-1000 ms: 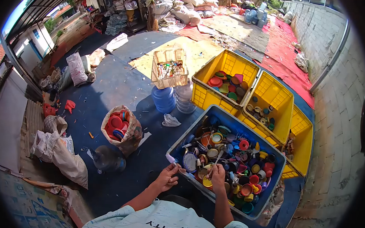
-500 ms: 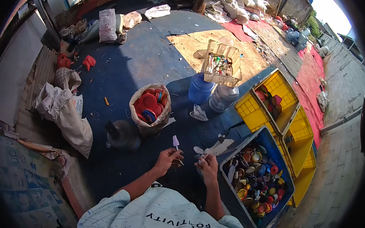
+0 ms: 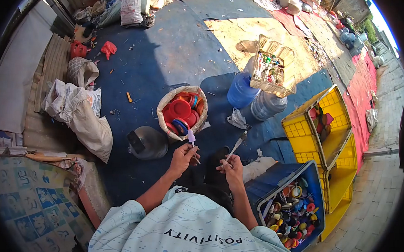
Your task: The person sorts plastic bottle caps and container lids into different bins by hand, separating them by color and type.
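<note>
My left hand [image 3: 180, 160] is closed, pinching a lilac plastic pump top [image 3: 191, 137] that points upward, with a thin pale stem below it. Between the closed fingers of my right hand [image 3: 231, 167] is a slender pale stick with a dark upper part [image 3: 241, 141], slanting up and away to the right. Both hands are in front of my chest, a short gap apart. Just beyond my left hand stands a white sack [image 3: 165, 103] of red lids [image 3: 180, 109]. Close to my right forearm is a blue crate [image 3: 265, 182] full of mixed caps [image 3: 293, 208].
Yellow crates [image 3: 307, 127] are stacked at the right. Ahead, a cream basket [image 3: 286, 89] of small pieces rests on large water bottles [image 3: 243, 90]. A grey jug [image 3: 148, 143] is left of the lid sack, and a filled white sack [image 3: 85, 124] leans farther left.
My view has swung, shifting the surroundings rightward. The slender stick in my right hand now extends up and forward; the lilac pump top stays in my left hand.
</note>
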Motion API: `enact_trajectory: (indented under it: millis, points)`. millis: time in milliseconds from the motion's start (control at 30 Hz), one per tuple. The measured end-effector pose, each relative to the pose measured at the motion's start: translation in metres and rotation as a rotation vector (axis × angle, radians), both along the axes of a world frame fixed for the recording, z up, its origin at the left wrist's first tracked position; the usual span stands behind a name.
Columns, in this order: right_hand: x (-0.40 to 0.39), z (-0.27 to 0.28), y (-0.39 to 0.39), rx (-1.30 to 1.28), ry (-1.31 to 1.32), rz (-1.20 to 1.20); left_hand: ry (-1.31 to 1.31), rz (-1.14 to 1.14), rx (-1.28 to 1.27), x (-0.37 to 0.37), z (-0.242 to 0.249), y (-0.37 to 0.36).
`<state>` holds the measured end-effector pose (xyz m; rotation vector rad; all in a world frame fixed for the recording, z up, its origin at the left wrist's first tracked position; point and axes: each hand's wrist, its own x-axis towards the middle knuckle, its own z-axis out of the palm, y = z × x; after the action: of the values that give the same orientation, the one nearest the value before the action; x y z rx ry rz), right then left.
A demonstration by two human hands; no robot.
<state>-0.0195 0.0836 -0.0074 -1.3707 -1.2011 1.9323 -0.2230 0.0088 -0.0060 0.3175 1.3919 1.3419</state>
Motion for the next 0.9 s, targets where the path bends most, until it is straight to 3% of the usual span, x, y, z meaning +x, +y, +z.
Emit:
enact_trajectory:
  millis: [300, 500, 800, 900]
  points:
    - [-0.006, -0.011, 0.198, 0.051, 0.050, 0.048, 0.028, 0.021, -0.042, 0.021, -0.020, 0.174]
    - [0.040, 0.003, 0.332, 0.144, 0.018, -0.092, 0.083, -0.171, -0.030, 0.043, -0.003, 0.317]
    - [0.089, -0.037, 0.427, -0.084, -0.173, -0.433, -0.045, -0.308, 0.014, 0.047, -0.049, 0.467]
    - [0.082, -0.059, 0.457, -0.128, -0.225, -0.394, -0.131, -0.379, -0.164, 0.039, -0.049, 0.519]
